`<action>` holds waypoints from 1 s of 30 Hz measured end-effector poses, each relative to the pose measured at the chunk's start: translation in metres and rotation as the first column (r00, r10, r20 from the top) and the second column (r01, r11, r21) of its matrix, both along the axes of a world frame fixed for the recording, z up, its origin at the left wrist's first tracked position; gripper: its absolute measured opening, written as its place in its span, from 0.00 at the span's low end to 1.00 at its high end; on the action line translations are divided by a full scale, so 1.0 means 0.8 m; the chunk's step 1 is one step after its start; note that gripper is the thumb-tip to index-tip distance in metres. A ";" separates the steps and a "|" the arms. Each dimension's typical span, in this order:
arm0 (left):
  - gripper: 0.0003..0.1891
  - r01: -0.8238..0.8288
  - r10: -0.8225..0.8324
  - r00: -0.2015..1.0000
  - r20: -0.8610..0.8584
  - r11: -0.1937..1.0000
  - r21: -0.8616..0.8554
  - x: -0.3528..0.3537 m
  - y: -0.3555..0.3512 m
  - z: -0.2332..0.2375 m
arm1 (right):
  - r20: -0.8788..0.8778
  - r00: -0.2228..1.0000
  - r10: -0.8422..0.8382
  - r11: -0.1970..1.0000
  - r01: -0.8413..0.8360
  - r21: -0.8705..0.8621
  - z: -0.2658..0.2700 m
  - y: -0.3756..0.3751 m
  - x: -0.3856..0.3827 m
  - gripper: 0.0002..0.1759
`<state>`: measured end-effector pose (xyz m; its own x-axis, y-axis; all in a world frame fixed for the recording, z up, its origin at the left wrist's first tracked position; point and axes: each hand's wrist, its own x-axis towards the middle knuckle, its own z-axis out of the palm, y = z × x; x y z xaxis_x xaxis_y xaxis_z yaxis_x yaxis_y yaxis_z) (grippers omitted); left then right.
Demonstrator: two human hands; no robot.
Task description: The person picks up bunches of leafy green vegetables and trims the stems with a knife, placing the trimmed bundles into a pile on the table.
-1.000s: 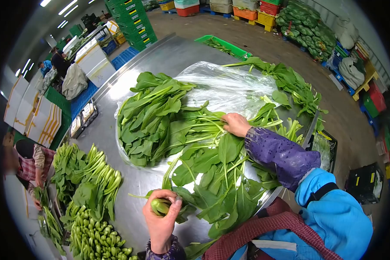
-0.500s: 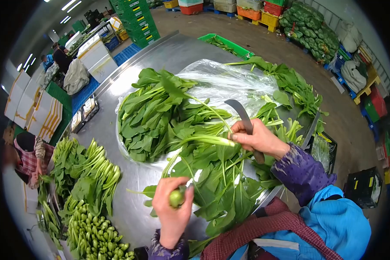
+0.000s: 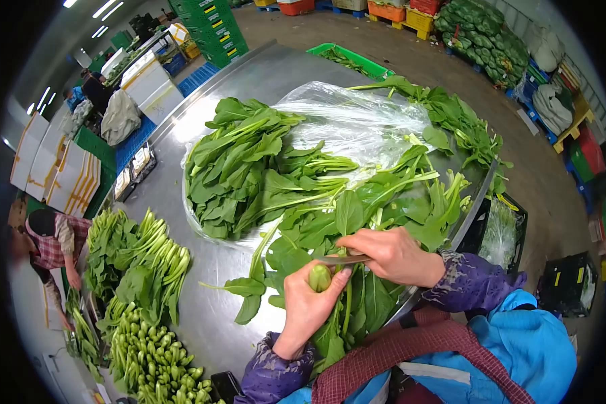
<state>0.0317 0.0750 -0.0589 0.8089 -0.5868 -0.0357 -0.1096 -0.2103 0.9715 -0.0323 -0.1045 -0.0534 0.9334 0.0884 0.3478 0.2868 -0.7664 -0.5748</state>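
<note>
My left hand (image 3: 310, 303) is closed around a leafy green stalk (image 3: 320, 277), its pale cut end showing above the fingers. Just to the right, my right hand (image 3: 397, 256) grips a knife (image 3: 343, 259), whose blade lies across the top of my left hand by the stalk. Beneath both hands are loose leafy greens (image 3: 377, 303). Beyond them, a big leafy heap (image 3: 225, 178) rests on clear plastic film (image 3: 357, 121) on the metal table (image 3: 202, 296).
Stacked bunches (image 3: 148, 350) line the left, near a co-worker (image 3: 54, 236) bending over. More greens (image 3: 464, 128) lie at the table's right edge. A green crate (image 3: 377, 71) stands beyond the far edge, black crates (image 3: 565, 283) at the right.
My right hand has moved down and left with the knife, and the stalk it held has left its fingers. My left hand has moved right and slightly up. The co-worker's arms now reach lower.
</note>
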 end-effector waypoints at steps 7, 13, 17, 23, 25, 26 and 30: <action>0.13 -0.021 0.021 1.000 0.022 1.000 0.010 -0.003 0.002 0.008 | -0.075 0.989 -0.129 0.985 0.119 -0.124 -0.056 -0.030 0.018 0.15; 0.12 0.003 -0.028 0.972 -0.235 0.994 -0.107 0.021 0.015 0.021 | -0.297 0.933 -0.205 0.942 0.270 0.199 -0.051 -0.073 0.060 0.09; 0.08 -0.023 -0.064 0.956 -0.287 0.957 -0.288 0.041 0.039 0.025 | -0.166 0.866 -0.471 0.882 0.459 -0.107 -0.101 -0.123 0.131 0.10; 0.12 -0.172 -0.063 0.882 -0.467 0.880 -0.443 0.047 0.054 0.029 | -0.099 0.885 -0.454 0.848 0.396 -0.353 -0.171 -0.151 0.176 0.21; 0.14 -0.173 -0.079 0.878 -0.472 0.868 -0.466 0.046 0.056 0.028 | -0.078 0.876 -0.477 0.844 0.431 -0.319 -0.153 -0.146 0.180 0.15; 0.14 -0.206 -0.024 0.885 -0.464 0.875 -0.438 0.046 0.060 0.023 | -0.091 0.878 -0.469 0.854 0.424 -0.302 -0.138 -0.146 0.180 0.12; 0.15 -0.272 0.106 0.900 -0.422 0.894 -0.355 0.047 0.060 0.024 | -0.002 0.914 -0.405 0.908 0.403 0.115 -0.109 -0.158 0.159 0.10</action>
